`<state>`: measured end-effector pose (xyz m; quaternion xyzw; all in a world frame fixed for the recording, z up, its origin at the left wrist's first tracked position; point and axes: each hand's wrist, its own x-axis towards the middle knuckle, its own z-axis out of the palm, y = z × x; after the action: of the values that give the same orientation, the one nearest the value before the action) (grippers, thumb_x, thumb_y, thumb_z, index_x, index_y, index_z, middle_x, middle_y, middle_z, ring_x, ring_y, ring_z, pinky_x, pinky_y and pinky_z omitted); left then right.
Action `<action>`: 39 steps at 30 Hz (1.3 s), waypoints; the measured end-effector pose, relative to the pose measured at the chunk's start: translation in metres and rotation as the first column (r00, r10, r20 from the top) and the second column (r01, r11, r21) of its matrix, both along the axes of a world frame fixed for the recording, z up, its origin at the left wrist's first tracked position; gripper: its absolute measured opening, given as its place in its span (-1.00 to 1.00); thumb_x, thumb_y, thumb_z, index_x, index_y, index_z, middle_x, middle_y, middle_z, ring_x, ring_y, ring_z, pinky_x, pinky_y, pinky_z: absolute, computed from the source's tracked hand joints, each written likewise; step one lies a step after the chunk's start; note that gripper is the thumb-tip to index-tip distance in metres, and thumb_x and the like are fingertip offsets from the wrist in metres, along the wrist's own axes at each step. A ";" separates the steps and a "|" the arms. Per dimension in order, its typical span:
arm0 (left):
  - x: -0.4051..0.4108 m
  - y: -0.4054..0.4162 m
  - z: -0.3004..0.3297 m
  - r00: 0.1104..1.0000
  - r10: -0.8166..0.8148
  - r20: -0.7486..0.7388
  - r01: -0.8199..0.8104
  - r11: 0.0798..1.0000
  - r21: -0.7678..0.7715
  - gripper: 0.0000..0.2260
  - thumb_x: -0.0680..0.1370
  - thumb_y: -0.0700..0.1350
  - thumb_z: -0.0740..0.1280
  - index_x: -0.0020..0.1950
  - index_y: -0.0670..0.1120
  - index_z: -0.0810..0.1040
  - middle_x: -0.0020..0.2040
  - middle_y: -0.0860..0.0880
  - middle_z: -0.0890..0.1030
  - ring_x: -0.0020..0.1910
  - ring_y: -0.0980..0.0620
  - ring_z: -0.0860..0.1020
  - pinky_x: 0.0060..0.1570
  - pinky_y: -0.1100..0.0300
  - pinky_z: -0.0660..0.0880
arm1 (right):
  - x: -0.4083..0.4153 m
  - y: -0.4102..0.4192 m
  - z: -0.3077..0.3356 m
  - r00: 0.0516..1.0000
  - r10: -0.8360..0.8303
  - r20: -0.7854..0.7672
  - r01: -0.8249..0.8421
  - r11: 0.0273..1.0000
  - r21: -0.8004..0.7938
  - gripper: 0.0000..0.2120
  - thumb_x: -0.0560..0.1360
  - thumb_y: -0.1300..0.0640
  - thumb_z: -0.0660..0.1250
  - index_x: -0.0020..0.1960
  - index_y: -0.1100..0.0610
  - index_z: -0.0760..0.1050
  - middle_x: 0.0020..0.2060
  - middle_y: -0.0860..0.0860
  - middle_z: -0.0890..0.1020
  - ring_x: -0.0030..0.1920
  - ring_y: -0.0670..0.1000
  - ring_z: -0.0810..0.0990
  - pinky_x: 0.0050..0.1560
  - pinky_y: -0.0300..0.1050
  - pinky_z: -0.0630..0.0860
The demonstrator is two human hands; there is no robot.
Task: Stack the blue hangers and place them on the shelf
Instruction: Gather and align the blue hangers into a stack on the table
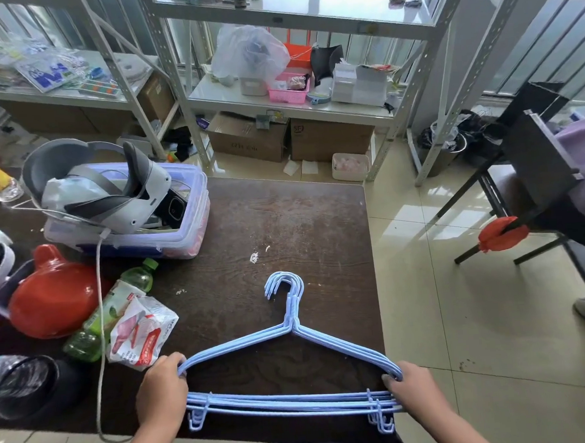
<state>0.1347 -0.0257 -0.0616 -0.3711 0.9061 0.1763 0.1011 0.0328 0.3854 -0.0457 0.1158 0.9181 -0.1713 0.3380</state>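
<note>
The thin blue wire hangers (292, 327) lie stacked at the near edge of the dark wooden counter (284, 221). I count about four. They look light, stiff and a bit slippery. The left hand (162, 388) and right hand (416, 386) each grip one end corner, a good hold.

Bright daylight, glare on shelves (291, 5) — edges bowed, soft

Hangers (292, 351) on table (301, 220); shelf (287, 108) behind table.
</note>
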 end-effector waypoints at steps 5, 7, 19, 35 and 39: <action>-0.006 -0.002 0.007 0.997 -0.051 0.052 0.052 0.998 -0.019 -0.83 0.40 -0.28 0.38 -0.29 -0.03 0.56 -0.31 0.02 0.51 -0.36 -0.04 0.46 -0.40 0.12 0.40 | -0.004 0.002 -0.003 1.000 0.010 0.017 -0.011 0.998 0.057 -0.63 0.54 0.04 0.30 -0.41 0.03 0.31 -0.43 -0.06 0.46 -0.41 -0.03 0.45 -0.44 -0.24 0.28; -0.009 -0.003 0.011 0.995 -0.059 0.077 0.060 0.998 -0.010 -0.84 0.42 -0.26 0.36 -0.33 -0.05 0.55 -0.35 0.00 0.50 -0.40 -0.03 0.44 -0.42 0.13 0.37 | -0.004 0.001 -0.002 0.999 0.047 0.015 -0.048 0.995 0.085 -0.61 0.54 0.03 0.29 -0.42 0.03 0.28 -0.44 -0.07 0.43 -0.36 0.05 0.47 -0.45 -0.19 0.28; -0.016 -0.008 0.022 0.983 -0.129 0.132 0.123 0.991 0.050 -0.79 0.49 -0.13 0.38 -0.33 -0.01 0.47 -0.35 0.02 0.50 -0.37 0.11 0.46 -0.41 0.22 0.32 | -0.009 0.001 0.000 0.993 0.117 -0.017 -0.113 0.981 0.159 -0.64 0.55 -0.02 0.23 -0.38 0.05 0.31 -0.33 0.03 0.49 -0.16 0.18 0.57 -0.26 -0.13 0.35; -0.206 0.093 0.056 0.903 -0.345 0.255 0.299 0.933 0.201 -0.69 0.42 0.01 0.34 0.06 -0.14 0.51 0.10 -0.13 0.57 0.10 -0.15 0.56 -0.04 0.08 0.48 | -0.014 0.000 -0.004 0.992 -0.082 0.099 0.081 0.997 0.011 -0.81 0.35 0.01 0.29 -0.28 0.15 0.51 -0.33 0.03 0.62 -0.31 0.02 0.57 -0.38 -0.17 0.41; -0.225 0.107 0.037 0.846 -0.385 0.369 0.346 0.923 0.168 -0.78 0.48 -0.19 0.27 0.10 -0.14 0.57 0.14 -0.12 0.61 0.12 -0.11 0.59 0.00 0.11 0.52 | -0.012 0.002 -0.003 0.976 -0.132 0.173 0.131 0.991 0.016 -0.85 0.37 0.06 0.27 -0.32 0.11 0.46 -0.33 0.02 0.61 -0.31 0.01 0.56 -0.36 -0.20 0.42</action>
<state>-0.0899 0.0811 -0.0250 -0.2143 0.9114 0.1181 0.3308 0.0208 0.3876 -0.0490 0.1918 0.8758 -0.1803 0.4046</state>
